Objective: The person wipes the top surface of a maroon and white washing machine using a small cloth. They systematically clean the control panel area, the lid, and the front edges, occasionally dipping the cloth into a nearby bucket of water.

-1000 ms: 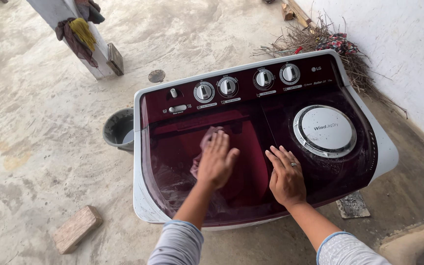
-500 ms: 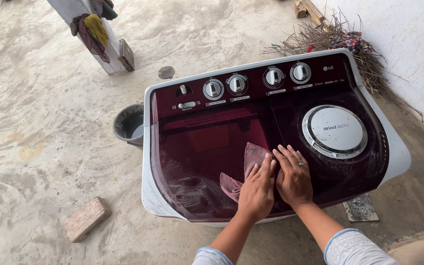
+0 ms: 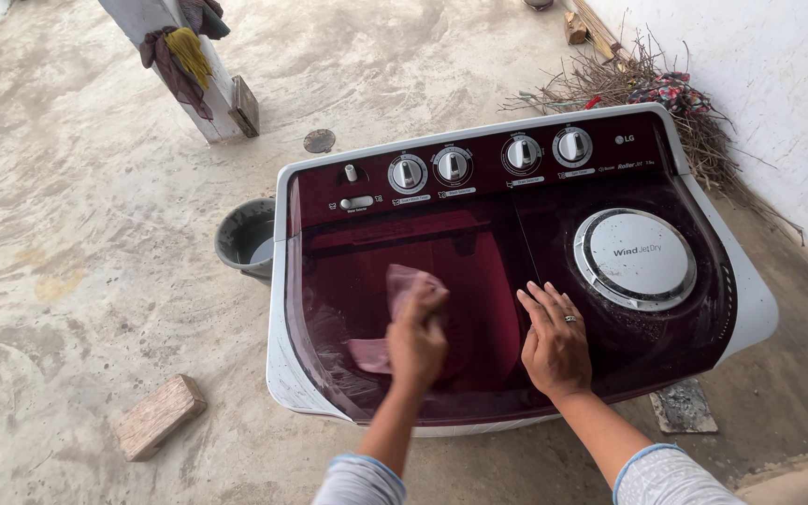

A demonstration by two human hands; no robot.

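**Cloth held against the dark red lid of a twin-tub washing machine**

A pink cloth is gripped in the left hand, whose fingers are curled shut around its upper part; the rest of the cloth hangs below the fist and lies against the translucent dark red lid over the left tub. The right hand is laid flat and open on the lid just right of the seam between the two tubs, with nothing held; a ring is seen on one finger.

The washing machine is white-bodied with a maroon control panel along its far edge, where four round silver dials are set in a row, each with a small pale label strip beneath. A round white cap with grey lettering is seen under the right lid. A small white logo is placed at the panel's right corner.

Beside the machine's left side a grey bucket is stood. A brick is lying on the concrete floor, and dry twigs are heaped by the wall.
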